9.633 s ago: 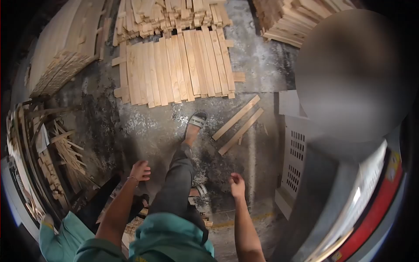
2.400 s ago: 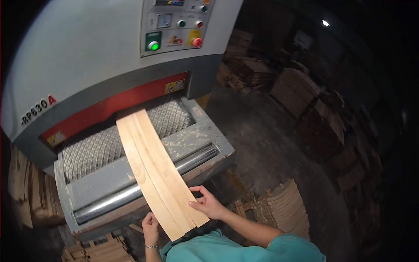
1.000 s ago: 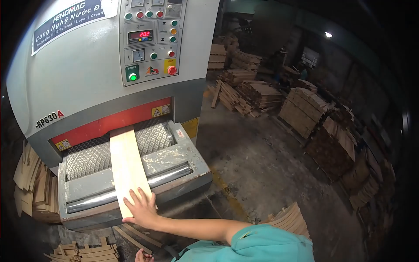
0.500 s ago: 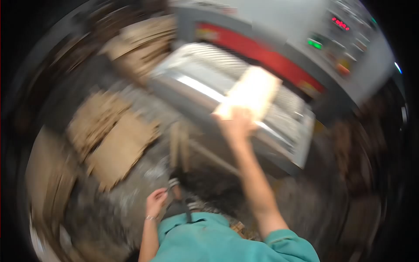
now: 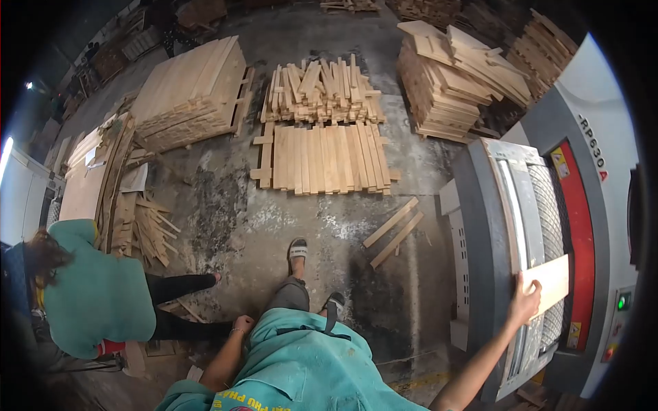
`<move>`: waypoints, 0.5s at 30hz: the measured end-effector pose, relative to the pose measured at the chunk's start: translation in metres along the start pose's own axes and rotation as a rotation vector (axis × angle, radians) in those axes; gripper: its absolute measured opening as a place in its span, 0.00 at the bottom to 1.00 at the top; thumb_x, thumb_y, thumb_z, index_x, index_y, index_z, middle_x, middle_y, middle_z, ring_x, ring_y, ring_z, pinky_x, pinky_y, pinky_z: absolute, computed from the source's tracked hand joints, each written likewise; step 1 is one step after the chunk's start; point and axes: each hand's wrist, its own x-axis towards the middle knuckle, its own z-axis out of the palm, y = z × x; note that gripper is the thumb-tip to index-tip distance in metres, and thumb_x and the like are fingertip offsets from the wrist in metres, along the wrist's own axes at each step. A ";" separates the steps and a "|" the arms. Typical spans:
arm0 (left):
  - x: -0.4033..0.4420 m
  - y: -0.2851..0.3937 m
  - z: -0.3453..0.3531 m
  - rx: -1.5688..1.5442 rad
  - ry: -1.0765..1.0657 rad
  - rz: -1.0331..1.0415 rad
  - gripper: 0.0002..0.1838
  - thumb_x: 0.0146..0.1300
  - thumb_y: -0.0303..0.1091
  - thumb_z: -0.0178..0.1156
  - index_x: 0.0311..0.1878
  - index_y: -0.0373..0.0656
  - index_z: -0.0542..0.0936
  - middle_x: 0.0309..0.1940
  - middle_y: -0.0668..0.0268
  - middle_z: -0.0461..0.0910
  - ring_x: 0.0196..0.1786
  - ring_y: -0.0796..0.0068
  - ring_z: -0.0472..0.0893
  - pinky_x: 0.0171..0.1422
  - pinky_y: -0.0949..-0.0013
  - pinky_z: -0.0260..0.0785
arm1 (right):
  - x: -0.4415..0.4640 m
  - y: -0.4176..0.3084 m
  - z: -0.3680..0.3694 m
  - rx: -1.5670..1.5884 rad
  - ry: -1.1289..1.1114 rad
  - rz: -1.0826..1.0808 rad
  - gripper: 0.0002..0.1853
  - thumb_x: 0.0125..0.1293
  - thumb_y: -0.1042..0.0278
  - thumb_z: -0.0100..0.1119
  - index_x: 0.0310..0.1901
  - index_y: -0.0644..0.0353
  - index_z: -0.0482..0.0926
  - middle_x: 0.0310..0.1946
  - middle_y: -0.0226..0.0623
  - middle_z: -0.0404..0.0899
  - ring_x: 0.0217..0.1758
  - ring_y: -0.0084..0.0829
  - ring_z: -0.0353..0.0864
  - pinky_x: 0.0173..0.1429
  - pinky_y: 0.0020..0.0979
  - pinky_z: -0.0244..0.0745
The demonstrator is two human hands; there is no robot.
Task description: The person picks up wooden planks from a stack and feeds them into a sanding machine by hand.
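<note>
On the right, my right hand (image 5: 526,301) grips the near end of a flat wooden board (image 5: 550,279), thumb on its upper side. The board rests on the feed table (image 5: 510,205) of a grey machine, its far end at the red-banded opening (image 5: 581,240). My left hand (image 5: 243,323) hangs low beside my left hip, fingers curled in, with nothing visible in it.
Stacked wooden strips (image 5: 329,159) lie ahead on the floor, with a large board stack (image 5: 188,92) left and another pile (image 5: 445,82) right. Two loose strips (image 5: 394,229) lie near the machine. A co-worker in a green shirt (image 5: 99,291) is at left.
My view has swung left, bringing the floor stacks and the co-worker into sight. My right hand stays on the board at the machine; my left hand remains low at my side.
</note>
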 end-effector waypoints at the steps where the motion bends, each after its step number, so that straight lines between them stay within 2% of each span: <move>1: 0.005 -0.009 0.003 -0.011 0.005 -0.019 0.14 0.60 0.38 0.60 0.49 0.51 0.85 0.50 0.58 0.82 0.55 0.58 0.81 0.59 0.61 0.72 | 0.004 0.004 0.006 -0.003 0.016 -0.040 0.37 0.55 0.33 0.64 0.56 0.55 0.76 0.52 0.51 0.79 0.58 0.52 0.75 0.58 0.57 0.64; 2: 0.014 -0.021 0.008 -0.021 0.009 -0.035 0.14 0.61 0.39 0.60 0.49 0.51 0.85 0.50 0.58 0.82 0.55 0.58 0.81 0.58 0.61 0.72 | 0.011 0.012 0.012 -0.005 0.035 -0.078 0.37 0.57 0.33 0.62 0.56 0.58 0.76 0.51 0.52 0.80 0.57 0.53 0.76 0.61 0.47 0.67; 3: 0.038 -0.041 0.017 0.031 -0.032 0.100 0.15 0.62 0.40 0.59 0.50 0.50 0.84 0.51 0.56 0.82 0.55 0.57 0.81 0.58 0.61 0.72 | 0.016 0.017 0.018 0.024 0.045 -0.095 0.36 0.58 0.34 0.62 0.56 0.59 0.76 0.51 0.53 0.79 0.56 0.53 0.76 0.61 0.46 0.67; 6: 0.082 -0.035 0.013 -0.076 -0.117 0.151 0.16 0.64 0.42 0.57 0.50 0.48 0.84 0.50 0.55 0.82 0.54 0.56 0.81 0.58 0.59 0.72 | 0.027 0.036 0.028 0.088 0.053 -0.127 0.35 0.59 0.36 0.63 0.55 0.60 0.75 0.51 0.53 0.79 0.56 0.51 0.76 0.61 0.43 0.67; 9: 0.139 0.004 -0.013 -0.091 -0.203 0.225 0.17 0.65 0.44 0.54 0.50 0.47 0.83 0.50 0.55 0.82 0.54 0.54 0.81 0.57 0.58 0.71 | 0.046 0.058 0.038 0.136 -0.003 -0.185 0.35 0.60 0.36 0.62 0.55 0.61 0.75 0.51 0.53 0.79 0.58 0.49 0.76 0.62 0.42 0.66; 11: 0.157 0.054 -0.056 0.099 -0.201 0.250 0.16 0.64 0.41 0.56 0.49 0.43 0.83 0.46 0.54 0.83 0.51 0.56 0.82 0.55 0.59 0.73 | 0.040 0.050 0.035 0.071 -0.007 -0.090 0.33 0.61 0.39 0.62 0.55 0.61 0.76 0.49 0.52 0.80 0.56 0.50 0.77 0.61 0.42 0.67; 13: 0.159 0.098 -0.097 -0.209 -0.064 0.360 0.14 0.65 0.40 0.57 0.46 0.41 0.82 0.38 0.56 0.85 0.43 0.63 0.84 0.49 0.63 0.74 | 0.029 0.007 0.019 -0.081 -0.004 0.051 0.34 0.61 0.38 0.61 0.55 0.63 0.75 0.49 0.51 0.80 0.56 0.50 0.77 0.61 0.43 0.67; 14: 0.161 0.125 -0.120 -0.391 -0.049 0.211 0.14 0.65 0.40 0.58 0.45 0.40 0.82 0.35 0.59 0.84 0.40 0.67 0.83 0.46 0.66 0.74 | 0.007 -0.032 0.004 -0.199 0.003 0.146 0.35 0.61 0.36 0.60 0.54 0.64 0.75 0.50 0.51 0.80 0.57 0.49 0.77 0.61 0.43 0.67; 15: 0.166 0.150 -0.142 -0.572 -0.027 0.056 0.13 0.65 0.40 0.59 0.44 0.40 0.82 0.33 0.62 0.84 0.36 0.71 0.82 0.44 0.68 0.74 | -0.001 -0.049 0.009 -0.267 0.118 0.173 0.28 0.63 0.47 0.62 0.52 0.65 0.76 0.50 0.50 0.81 0.55 0.46 0.78 0.59 0.44 0.69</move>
